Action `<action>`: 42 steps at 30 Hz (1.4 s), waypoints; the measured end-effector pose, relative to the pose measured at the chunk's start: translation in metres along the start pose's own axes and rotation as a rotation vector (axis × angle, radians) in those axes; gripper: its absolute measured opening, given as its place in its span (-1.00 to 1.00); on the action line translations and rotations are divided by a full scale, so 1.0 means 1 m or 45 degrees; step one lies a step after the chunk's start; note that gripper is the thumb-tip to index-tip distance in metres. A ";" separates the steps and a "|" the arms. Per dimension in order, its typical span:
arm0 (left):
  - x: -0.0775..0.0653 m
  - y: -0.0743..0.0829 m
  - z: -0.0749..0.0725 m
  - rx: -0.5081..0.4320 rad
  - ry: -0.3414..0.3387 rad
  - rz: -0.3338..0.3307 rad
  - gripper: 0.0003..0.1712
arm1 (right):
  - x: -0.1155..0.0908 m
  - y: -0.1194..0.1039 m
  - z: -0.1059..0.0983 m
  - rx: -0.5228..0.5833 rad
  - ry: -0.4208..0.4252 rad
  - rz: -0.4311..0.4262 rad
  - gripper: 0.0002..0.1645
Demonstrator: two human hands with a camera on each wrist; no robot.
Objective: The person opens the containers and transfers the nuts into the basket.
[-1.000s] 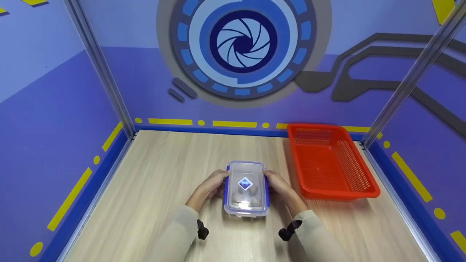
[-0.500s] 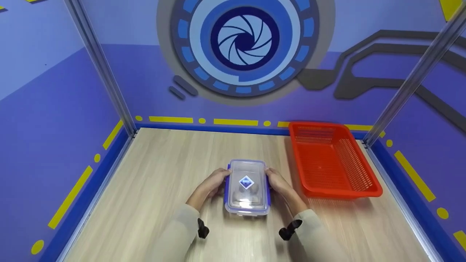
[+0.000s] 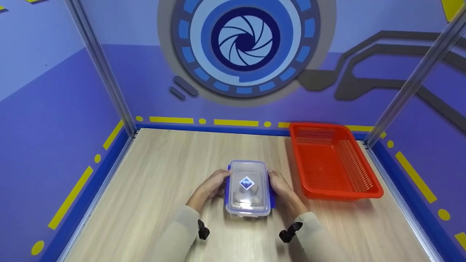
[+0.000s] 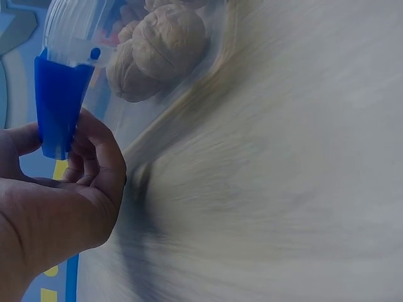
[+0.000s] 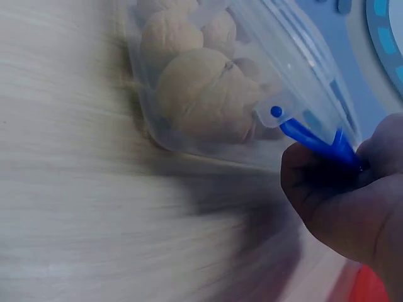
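A clear plastic food container [image 3: 249, 202] with a diamond label on its lid stands on the table between both hands. Walnuts [image 4: 169, 41] show through its wall in both wrist views. My left hand [image 3: 214, 182] is at the left side, its thumb and fingers pinching a blue side latch [image 4: 60, 107]. On the other side my right hand [image 3: 282, 183] pinches the right blue latch [image 5: 321, 146] between thumb and fingers; this latch stands out from the container's side. The lid sits on the container.
A red plastic basket [image 3: 316, 160] with slotted sides stands at the back right of the wooden table [image 3: 174, 156]. Blue printed panels [image 3: 145, 80] and metal posts enclose the table at the back and sides.
The right latch now sticks out from the container's side, where it lay flat along it before. The right hand has shifted slightly outward; the left hand and container hold their place.
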State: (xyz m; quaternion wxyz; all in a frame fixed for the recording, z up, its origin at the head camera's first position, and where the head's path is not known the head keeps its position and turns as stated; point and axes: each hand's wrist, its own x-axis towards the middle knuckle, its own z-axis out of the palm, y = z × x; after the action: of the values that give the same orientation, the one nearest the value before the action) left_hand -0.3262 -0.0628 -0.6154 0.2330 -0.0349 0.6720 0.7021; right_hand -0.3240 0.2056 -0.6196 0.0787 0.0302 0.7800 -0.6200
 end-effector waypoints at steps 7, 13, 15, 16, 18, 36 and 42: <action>0.000 -0.001 0.000 -0.031 -0.011 0.008 -0.69 | 0.001 0.003 -0.001 0.068 -0.007 0.069 -0.33; -0.002 0.000 -0.001 -0.013 -0.045 0.032 -0.66 | 0.000 0.004 -0.002 0.204 -0.029 0.131 -0.39; -0.002 0.001 -0.001 -0.009 -0.043 0.026 -0.65 | -0.001 0.005 -0.003 0.255 -0.042 0.148 -0.41; -0.002 0.001 -0.001 -0.011 -0.039 0.020 -0.65 | -0.001 0.005 -0.004 0.273 -0.048 0.150 -0.41; -0.001 0.000 -0.001 -0.015 -0.029 0.011 -0.65 | 0.000 0.005 -0.005 0.285 -0.051 0.156 -0.41; 0.001 -0.001 -0.001 0.011 0.005 0.001 -0.61 | -0.003 -0.001 -0.016 0.169 0.091 0.071 -0.51; 0.001 -0.002 0.000 -0.057 -0.030 0.021 -0.68 | -0.008 -0.005 -0.005 0.014 0.078 -0.023 -0.34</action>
State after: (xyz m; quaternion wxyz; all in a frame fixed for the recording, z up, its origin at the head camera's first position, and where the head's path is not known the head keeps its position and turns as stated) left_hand -0.3264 -0.0629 -0.6172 0.2342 -0.0263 0.6537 0.7191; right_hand -0.3169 0.2097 -0.6124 0.0489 0.0426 0.7788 -0.6239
